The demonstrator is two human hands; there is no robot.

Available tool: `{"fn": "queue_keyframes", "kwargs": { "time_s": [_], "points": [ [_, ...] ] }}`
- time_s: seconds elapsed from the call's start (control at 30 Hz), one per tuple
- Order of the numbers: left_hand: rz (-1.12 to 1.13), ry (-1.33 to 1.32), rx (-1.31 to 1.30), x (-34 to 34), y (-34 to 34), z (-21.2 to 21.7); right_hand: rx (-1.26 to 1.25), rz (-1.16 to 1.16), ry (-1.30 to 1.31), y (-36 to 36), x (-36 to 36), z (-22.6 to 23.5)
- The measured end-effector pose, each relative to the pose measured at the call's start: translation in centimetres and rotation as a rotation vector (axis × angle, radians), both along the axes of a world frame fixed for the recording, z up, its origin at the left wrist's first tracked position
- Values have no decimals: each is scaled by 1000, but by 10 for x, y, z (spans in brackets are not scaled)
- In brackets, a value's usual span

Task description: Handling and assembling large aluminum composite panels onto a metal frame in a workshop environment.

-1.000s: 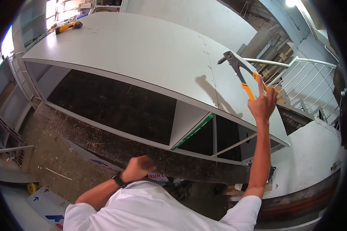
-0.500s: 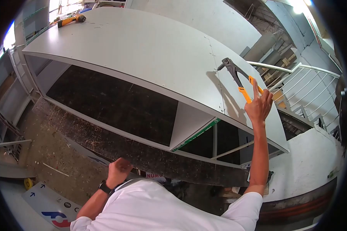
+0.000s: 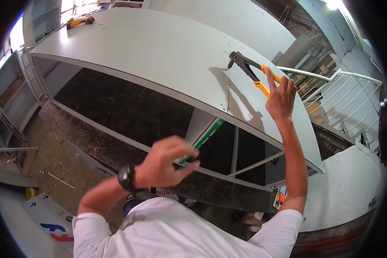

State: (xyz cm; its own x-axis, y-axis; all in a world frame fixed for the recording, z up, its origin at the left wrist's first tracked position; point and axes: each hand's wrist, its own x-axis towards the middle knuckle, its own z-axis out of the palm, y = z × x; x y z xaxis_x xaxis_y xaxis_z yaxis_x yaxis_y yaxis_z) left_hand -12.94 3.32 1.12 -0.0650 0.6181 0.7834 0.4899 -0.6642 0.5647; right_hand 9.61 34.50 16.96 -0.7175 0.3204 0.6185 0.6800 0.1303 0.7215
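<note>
A black hand riveter (image 3: 245, 66) with orange handles is held in my right hand (image 3: 281, 99), which closes around its grips with the index finger stretched along the upper one. The riveter's nose hovers just above or at the seam line of rivets on the white panel (image 3: 159, 47); contact is hard to judge. My left hand (image 3: 165, 161), blurred by motion and wearing a black watch (image 3: 127, 177) at the wrist, is raised before the panel's front edge. Its thumb and index finger curve toward each other in a pinch; anything between the tips is too small to make out.
An orange-and-black cordless drill (image 3: 80, 21) lies at the panel's far left. Below the panel are open compartments with a green strip (image 3: 213, 129) on the divider. White railings (image 3: 344, 96) stand at right. A printed sheet (image 3: 51, 219) lies at lower left.
My left hand has risen from beside my waist to the front of the cabinet. My right hand has carried the riveter slightly left and up, its nose now by the seam.
</note>
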Motion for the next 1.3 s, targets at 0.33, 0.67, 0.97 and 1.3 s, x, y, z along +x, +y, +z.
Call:
{"fn": "queue_keyframes", "kwargs": {
  "time_s": [0.33, 0.67, 0.97, 1.3],
  "points": [
    [528, 609, 103, -8, 232, 172, -39, 131, -13, 22, 23, -4],
    [478, 978, -108, -19, 347, 142, -55, 190, -39, 32, 33, -10],
    [539, 970, -510, 42, 318, 173, -23, 223, 0, 51, 41, -20],
    [604, 692, 117, 97, 339, 137, 47, 326, 46, 53, 42, -16]
  ]
}}
